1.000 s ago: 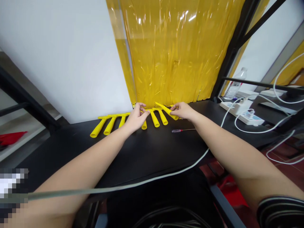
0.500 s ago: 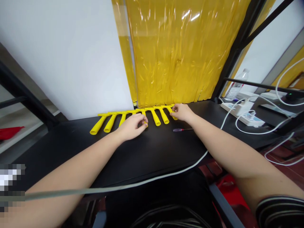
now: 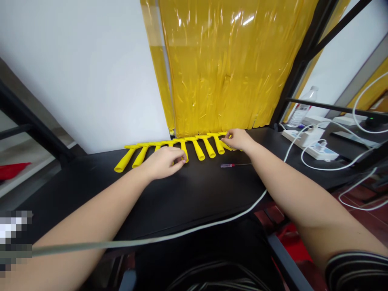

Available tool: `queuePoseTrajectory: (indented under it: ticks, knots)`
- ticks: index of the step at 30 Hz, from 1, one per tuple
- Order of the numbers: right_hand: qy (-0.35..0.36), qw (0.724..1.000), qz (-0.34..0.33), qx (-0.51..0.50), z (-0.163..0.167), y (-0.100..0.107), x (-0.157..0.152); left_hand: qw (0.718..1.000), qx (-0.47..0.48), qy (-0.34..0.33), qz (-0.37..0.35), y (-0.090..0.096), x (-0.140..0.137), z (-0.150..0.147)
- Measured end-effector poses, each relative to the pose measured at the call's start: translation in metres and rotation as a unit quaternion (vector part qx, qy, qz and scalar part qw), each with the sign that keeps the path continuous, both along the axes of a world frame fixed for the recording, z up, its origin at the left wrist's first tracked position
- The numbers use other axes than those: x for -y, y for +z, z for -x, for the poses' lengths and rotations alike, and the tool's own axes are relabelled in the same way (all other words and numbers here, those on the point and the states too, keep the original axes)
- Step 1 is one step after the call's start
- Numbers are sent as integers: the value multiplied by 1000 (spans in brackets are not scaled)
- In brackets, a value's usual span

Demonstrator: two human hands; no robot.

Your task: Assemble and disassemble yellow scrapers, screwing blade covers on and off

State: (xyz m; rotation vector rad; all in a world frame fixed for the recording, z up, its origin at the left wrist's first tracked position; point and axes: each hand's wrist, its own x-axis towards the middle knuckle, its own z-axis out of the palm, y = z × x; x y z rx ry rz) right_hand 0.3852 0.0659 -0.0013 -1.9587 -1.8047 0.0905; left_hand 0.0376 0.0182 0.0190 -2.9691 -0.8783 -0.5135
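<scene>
A row of several yellow flared tubes (image 3: 199,149) lies along the back of the black table, their round mouths toward me. My left hand (image 3: 165,161) is over the middle of this row, its fingers and thumb curled together beside one tube (image 3: 184,151). A bit of yellow shows between thumb and fingers; whether they grip it is hidden. At the row's right end, my right hand (image 3: 239,140) pinches a yellow tube, which its fingers partly cover. A screwdriver (image 3: 227,165) with a clear purplish handle lies in front of the row, below my right hand.
Yellow plastic strips (image 3: 224,72) hang behind the table beside a white panel (image 3: 91,72). To the right are a white power strip (image 3: 321,151), plugs, a plastic bottle (image 3: 304,107) and a black frame. A pale cable (image 3: 194,230) crosses in front of me.
My right hand has moved slightly right and back, uncovering a yellow tube and more yellow at the row's right end. My left hand has shifted slightly left.
</scene>
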Motion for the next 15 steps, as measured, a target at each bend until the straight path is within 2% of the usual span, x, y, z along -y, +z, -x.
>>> queuePoseTrajectory:
  ticks: [3,6,10,15]
  knots:
    - [-12,999,-37,-4,-13,5,1,999,37,31,11,15,-1,13]
    - [45,999,-30,-2,-13,2,1,994,90,47,30,21,-2,20]
    - [148,988,16,30,3,-5,3,999,22,41,11,14,-3,16]
    - [152,983,56,84,15,-5,10,999,-36,32,9,6,-2,9]
